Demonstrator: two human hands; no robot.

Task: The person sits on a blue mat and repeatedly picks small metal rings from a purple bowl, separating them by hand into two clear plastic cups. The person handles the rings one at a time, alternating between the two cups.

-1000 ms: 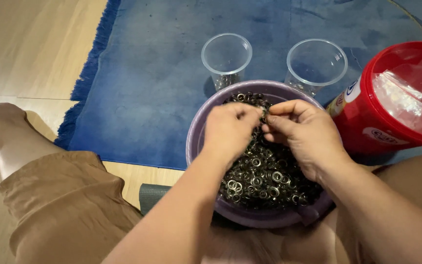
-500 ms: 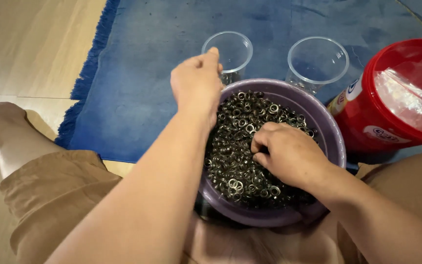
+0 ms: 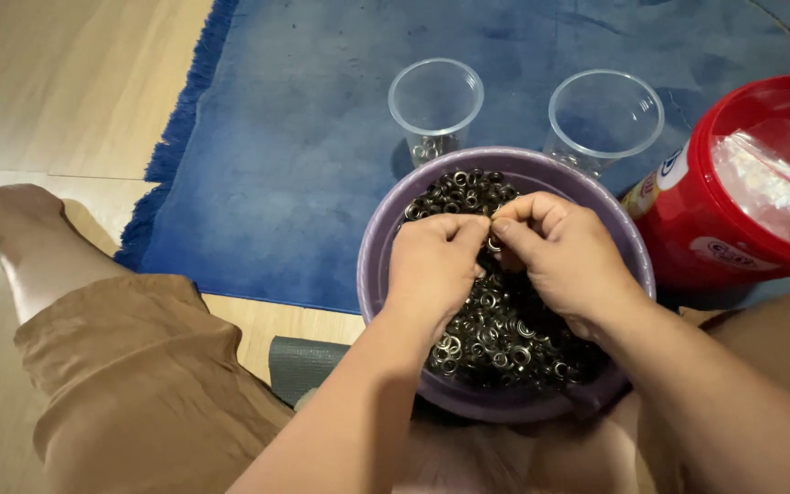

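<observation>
A purple bowl [image 3: 372,252] sits between my legs, filled with several small metal rings [image 3: 496,334]. Both hands hover over the pile, fingertips meeting. My left hand [image 3: 432,261] and my right hand [image 3: 560,252] pinch a small ring [image 3: 494,243] between them. Beyond the bowl stand two clear plastic cups: the left cup [image 3: 435,102] has a few rings at its bottom, the right cup [image 3: 603,119] looks almost empty.
A red plastic tub [image 3: 742,192] with a clear bag inside stands right of the bowl. The cups rest on a blue rug [image 3: 294,155] with a fringed edge. Wooden floor lies to the left. My knee in tan shorts [image 3: 130,366] is at lower left.
My left hand, which was out over the left cup half a second ago, has come back over the bowl and met my right hand, which rose from the pile.
</observation>
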